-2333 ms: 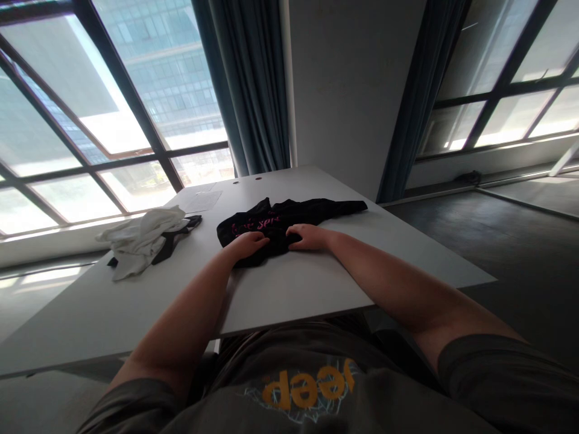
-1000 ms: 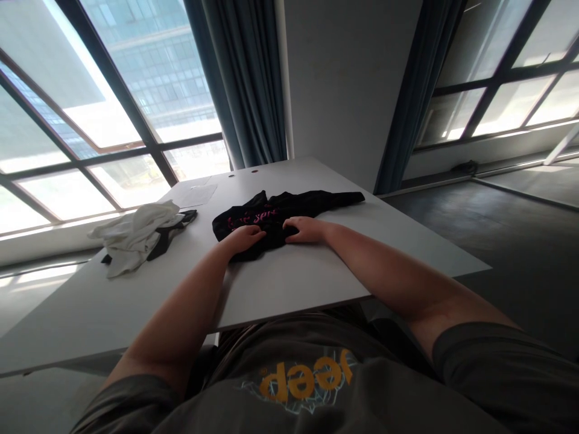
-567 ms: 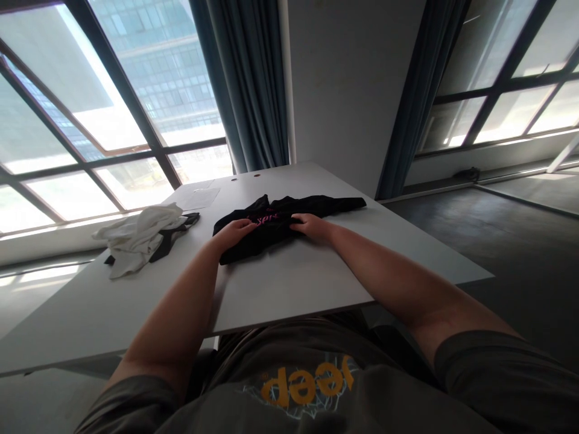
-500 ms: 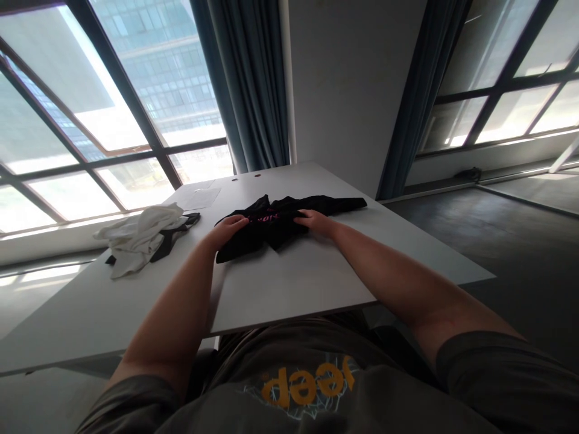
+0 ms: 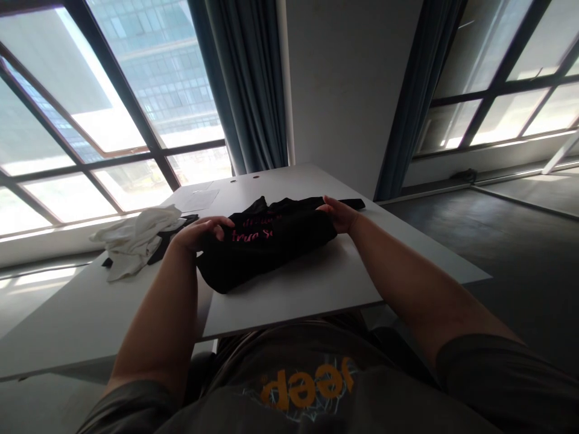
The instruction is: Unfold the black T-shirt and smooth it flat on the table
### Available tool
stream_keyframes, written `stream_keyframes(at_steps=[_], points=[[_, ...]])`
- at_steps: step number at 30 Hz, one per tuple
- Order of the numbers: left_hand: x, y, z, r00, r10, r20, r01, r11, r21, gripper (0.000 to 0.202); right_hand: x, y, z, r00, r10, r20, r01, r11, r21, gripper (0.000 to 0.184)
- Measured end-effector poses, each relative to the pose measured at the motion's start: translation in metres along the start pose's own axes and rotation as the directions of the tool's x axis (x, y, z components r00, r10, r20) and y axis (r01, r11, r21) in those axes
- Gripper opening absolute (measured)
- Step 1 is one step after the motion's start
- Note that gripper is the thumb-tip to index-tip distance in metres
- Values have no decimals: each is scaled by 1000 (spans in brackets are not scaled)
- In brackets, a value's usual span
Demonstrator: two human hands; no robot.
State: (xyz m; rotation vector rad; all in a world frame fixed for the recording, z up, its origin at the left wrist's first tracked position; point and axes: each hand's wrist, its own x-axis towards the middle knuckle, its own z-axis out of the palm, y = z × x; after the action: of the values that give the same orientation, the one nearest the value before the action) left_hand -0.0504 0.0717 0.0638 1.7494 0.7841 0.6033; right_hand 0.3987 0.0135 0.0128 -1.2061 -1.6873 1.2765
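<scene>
A black garment [image 5: 280, 241] with pink lettering lies on the white table in front of me, its near part spread between my hands. My left hand [image 5: 203, 232] is closed on the garment's left edge, beside the lettering. On the other side my right hand [image 5: 338, 214] grips its right edge. A narrow black part, like a sleeve, sticks out beyond my right hand. The near edge of the cloth hangs in a smooth curve and appears partly lifted from the table.
The white table [image 5: 289, 307] ends close to my body. Left of the garment lies a heap of white cloth [image 5: 136, 238] with dark cloth [image 5: 165, 244] under it. A transparent sheet [image 5: 199, 199] rests farther back. Windows and a blue curtain [image 5: 244, 84] stand behind.
My hands have moved apart, left hand leftward and right hand rightward. The black garment between them is stretched wider and more of its pink lettering shows.
</scene>
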Motion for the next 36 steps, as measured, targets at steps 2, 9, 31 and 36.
stream_keyframes(at_steps=[2,9,31,36], points=[[10,-7,3,998,-63,-2,63,996,60,66,0,-1,2,994,100,49,-104,990,95,64],[55,-62,20,967,63,-246,134,696,706,36,15,8,17,939,225,262,-187,969,-161,48],[48,-108,-29,589,-164,-792,801,254,543,65,38,36,1,987,-1,-161,-141,480,-866,34],[52,-114,-29,680,-116,-724,713,336,616,67,41,38,4,989,-22,-144,-115,483,-868,32]])
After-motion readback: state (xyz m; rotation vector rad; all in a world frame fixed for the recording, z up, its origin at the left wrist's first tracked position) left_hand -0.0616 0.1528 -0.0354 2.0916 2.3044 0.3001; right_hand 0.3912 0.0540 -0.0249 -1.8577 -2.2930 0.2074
